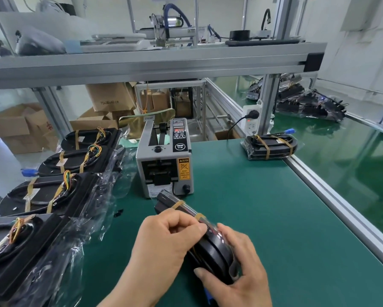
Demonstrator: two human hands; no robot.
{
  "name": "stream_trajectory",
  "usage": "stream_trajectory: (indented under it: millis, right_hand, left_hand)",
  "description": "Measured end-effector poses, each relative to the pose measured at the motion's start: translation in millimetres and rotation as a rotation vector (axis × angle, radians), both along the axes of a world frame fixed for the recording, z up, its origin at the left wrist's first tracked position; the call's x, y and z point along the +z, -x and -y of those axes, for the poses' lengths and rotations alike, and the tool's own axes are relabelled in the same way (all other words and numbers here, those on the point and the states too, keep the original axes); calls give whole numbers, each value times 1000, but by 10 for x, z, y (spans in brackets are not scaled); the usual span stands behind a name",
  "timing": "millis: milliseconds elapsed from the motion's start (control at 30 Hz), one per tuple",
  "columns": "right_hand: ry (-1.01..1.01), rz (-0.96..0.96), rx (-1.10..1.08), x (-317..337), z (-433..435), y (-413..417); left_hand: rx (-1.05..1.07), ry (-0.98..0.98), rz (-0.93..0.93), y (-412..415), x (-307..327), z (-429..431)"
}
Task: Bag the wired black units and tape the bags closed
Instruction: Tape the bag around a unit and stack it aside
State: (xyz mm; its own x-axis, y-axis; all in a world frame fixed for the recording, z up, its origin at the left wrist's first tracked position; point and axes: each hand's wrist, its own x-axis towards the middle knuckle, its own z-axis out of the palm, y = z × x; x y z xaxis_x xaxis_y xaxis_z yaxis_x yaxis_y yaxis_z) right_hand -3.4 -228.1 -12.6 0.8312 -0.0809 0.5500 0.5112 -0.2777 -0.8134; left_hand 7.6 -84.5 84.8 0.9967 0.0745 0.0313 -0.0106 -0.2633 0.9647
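**Two hands on one bagged black unit**

One black wired unit in a clear plastic bag (pixel 214 251) is held tilted over the green table mat (pixel 274 218), just in front of the grey tape dispenser (pixel 164 165). Whether its far end touches the mat cannot be told. Its near end is grasped by the right hand (pixel 237 275), with the thumb set against the near edge and the fingers curled over the rim. The left hand (pixel 168 247) is curled over the top, and the bag is pinched by its fingertips beside a tan tape strip (pixel 199 216). A second tan strip (pixel 177 204) is wrapped nearer the far end.

Four more black units with coloured wires (pixel 53 193) are laid in a row on loose clear bags along the left. One finished bagged unit (pixel 270 147) is set at the mat's far right corner. A heap of bagged units (pixel 307 105) is seen well apart beyond the rail.
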Motion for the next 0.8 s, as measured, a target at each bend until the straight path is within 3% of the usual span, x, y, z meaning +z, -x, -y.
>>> stream_trajectory:
  millis: [800]
  right_hand:
    - [47, 23, -15, -30, 0, 23]
  left_hand:
    - [48, -125, 2, 51, -114, 25]
